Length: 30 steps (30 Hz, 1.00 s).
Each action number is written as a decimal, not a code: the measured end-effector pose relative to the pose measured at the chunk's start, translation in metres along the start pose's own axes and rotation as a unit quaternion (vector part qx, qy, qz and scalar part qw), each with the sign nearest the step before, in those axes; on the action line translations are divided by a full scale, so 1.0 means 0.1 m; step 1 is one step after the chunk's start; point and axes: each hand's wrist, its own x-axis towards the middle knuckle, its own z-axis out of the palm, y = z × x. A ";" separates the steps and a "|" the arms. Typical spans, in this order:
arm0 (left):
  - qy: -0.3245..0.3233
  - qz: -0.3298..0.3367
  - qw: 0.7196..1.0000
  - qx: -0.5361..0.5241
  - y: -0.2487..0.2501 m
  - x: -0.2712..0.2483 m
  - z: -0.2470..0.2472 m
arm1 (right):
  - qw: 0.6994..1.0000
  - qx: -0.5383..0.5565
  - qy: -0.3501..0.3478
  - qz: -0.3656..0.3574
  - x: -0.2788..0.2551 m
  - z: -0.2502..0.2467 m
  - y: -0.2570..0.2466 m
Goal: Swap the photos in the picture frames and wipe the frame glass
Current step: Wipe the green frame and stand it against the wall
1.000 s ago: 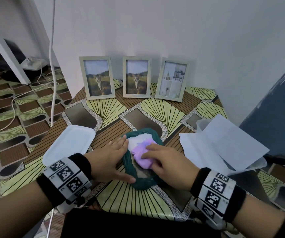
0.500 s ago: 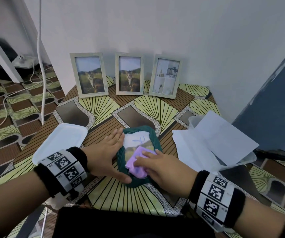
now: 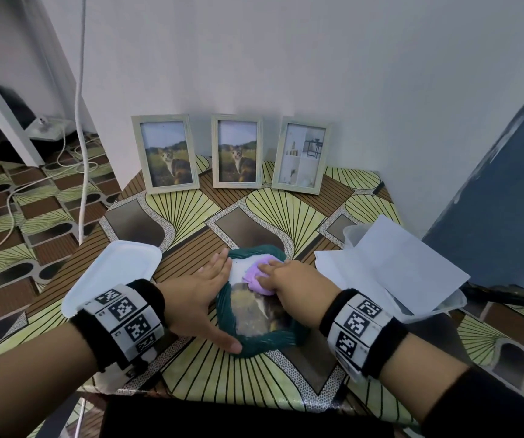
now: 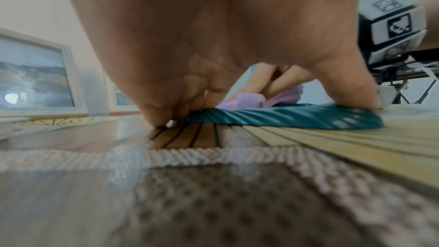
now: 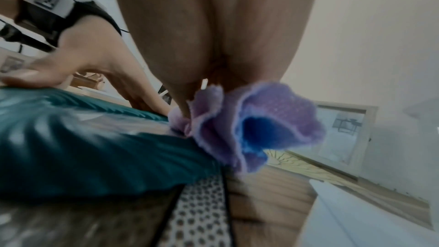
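Broadly, from the head view: patterned counter [image 3: 191, 216] tucked into a white corner. At its right edge, loose white sheets [image 3: 406, 263] over a clear tub. At its left edge, a white lid [image 3: 121, 273].

Against the wall, upright and side by side: two pale cat frames [image 3: 165, 153] and a pale frame with an interior photo [image 3: 301, 158].

Nearer, flat on the counter between both wrists: teal frame [image 3: 254, 346], glass up, a cat photo under it.

Left grip [image 3: 197, 298] released, fingers straight along the frame's left side, thumb laid on its near rim. From the left wrist view only: fingertips down on the counter at the teal edge, thumb pressing the rim.

Right grip [image 3: 295, 286] on the far half of the glass, clutching the purple cloth [image 3: 257, 279]. From the right wrist view only: cloth bunched in folds under the palm, bluish inside one fold, spilling past the frame's right rim.
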 end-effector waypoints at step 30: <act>0.010 0.006 1.000 0.012 -0.04 0.02 0.00 | 0.997 -0.073 -0.026 -0.029 -0.28 -0.06 0.02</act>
